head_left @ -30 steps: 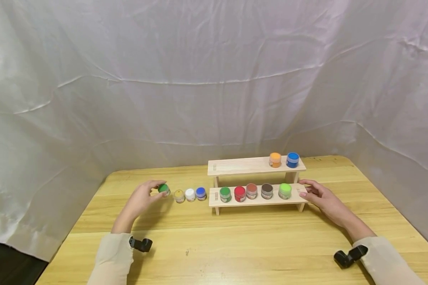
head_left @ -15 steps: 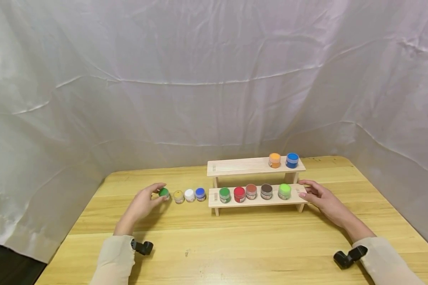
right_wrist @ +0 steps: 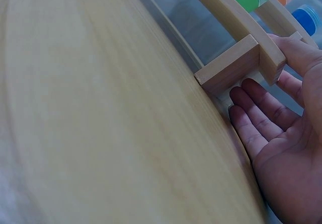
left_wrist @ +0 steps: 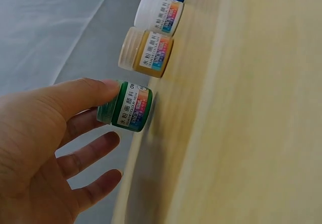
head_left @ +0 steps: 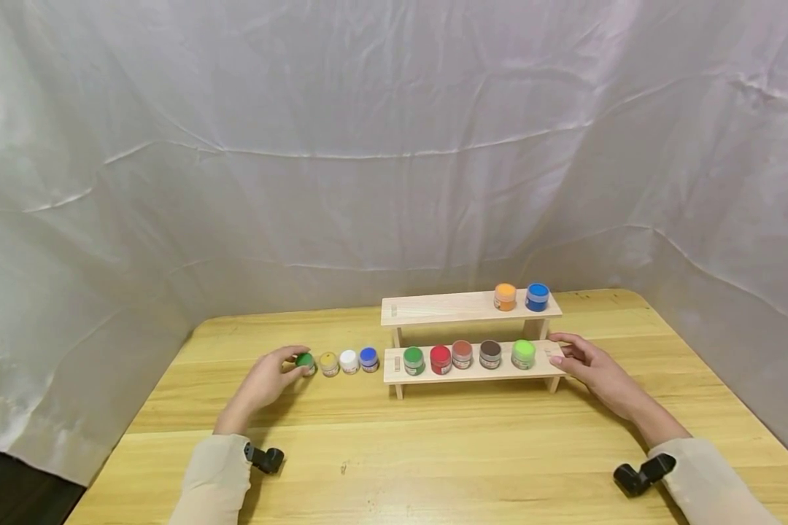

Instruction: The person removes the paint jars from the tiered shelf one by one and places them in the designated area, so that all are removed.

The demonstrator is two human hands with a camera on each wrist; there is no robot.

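In the head view my left hand [head_left: 268, 379] pinches a green-lidded paint jar [left_wrist: 135, 107] by its lid, with the thumb on the near side. The other fingers spread loosely, as the left wrist view shows. Beside this jar stand an ochre jar [head_left: 329, 364], a white jar [head_left: 349, 361] and a blue jar [head_left: 368, 359] in a row on the table. My right hand [head_left: 591, 367] grips the right end of the lower shelf of a two-tier wooden rack [head_left: 473, 308], thumb on the board, while several fingers extend below it in the right wrist view.
On the lower shelf sit a green jar [head_left: 414, 360], a red jar [head_left: 441, 359], a reddish-brown jar [head_left: 462, 354], a dark brown jar [head_left: 489, 354] and a lime jar [head_left: 523, 354]. The upper shelf bears an orange jar [head_left: 505, 297] and a blue jar [head_left: 536, 297]. Grey cloth [head_left: 394, 182] hangs behind.
My left hand has brought the green-lidded jar slightly nearer and to the right, into line with the ochre jar. My right hand stays at the rack's end.
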